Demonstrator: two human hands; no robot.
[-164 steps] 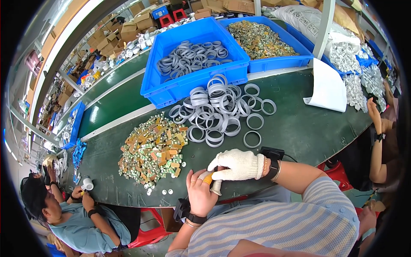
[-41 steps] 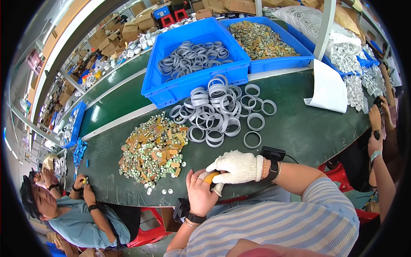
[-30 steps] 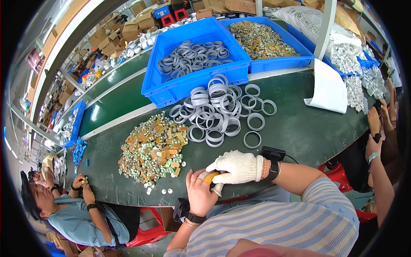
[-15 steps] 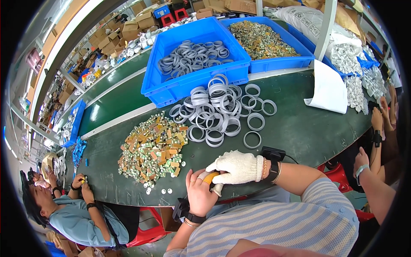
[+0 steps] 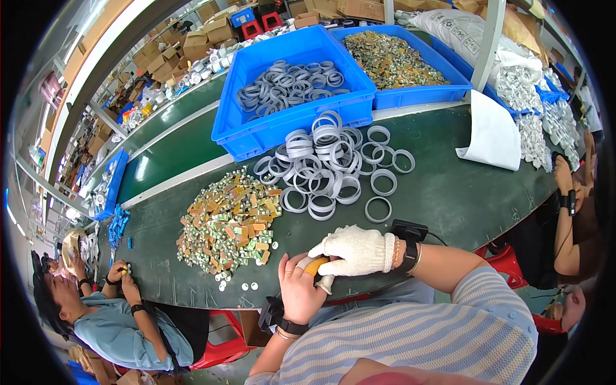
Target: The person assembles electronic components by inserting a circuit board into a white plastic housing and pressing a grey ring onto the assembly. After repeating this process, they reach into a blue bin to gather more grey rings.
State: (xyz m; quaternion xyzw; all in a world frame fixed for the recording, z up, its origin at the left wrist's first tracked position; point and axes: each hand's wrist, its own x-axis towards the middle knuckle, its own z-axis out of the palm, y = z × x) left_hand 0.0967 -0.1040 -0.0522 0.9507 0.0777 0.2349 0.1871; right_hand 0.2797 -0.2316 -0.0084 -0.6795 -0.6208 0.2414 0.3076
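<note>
Head view, lower centre: left hand [image 5: 299,292] (bare) and right hand [image 5: 355,250] (white knit glove) meet at worktop [image 5: 475,199] edge, fingers of both clenched on a small orange-yellow part [image 5: 316,265]; what else sits between them can't be told. Judged: keep both grips close to the part, wrists braced on the edge. Mid frame: heap of small gold/green pieces [image 5: 231,221], left; loose grey rings [image 5: 327,163], centre. Upper frame: blue bin w/ rings [image 5: 289,122].
</note>
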